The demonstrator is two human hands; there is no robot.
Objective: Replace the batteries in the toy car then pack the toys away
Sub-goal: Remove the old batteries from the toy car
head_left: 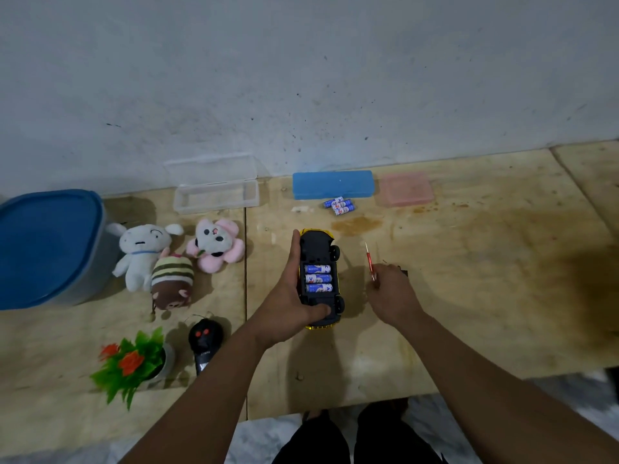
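A blue-lidded tub [47,246] stands at the far left of the bench [469,313], beside three plush toys [174,259], with a remote control [203,343] nearer the edge. The left hand [294,306] grips the yellow toy car [320,279] upside down, fingers clenched round its body; three batteries [318,278] sit in the open compartment. Spare batteries [339,205] lie further back. The right hand [392,293] pinches a red screwdriver [369,259], beside what may be the compartment cover [402,270].
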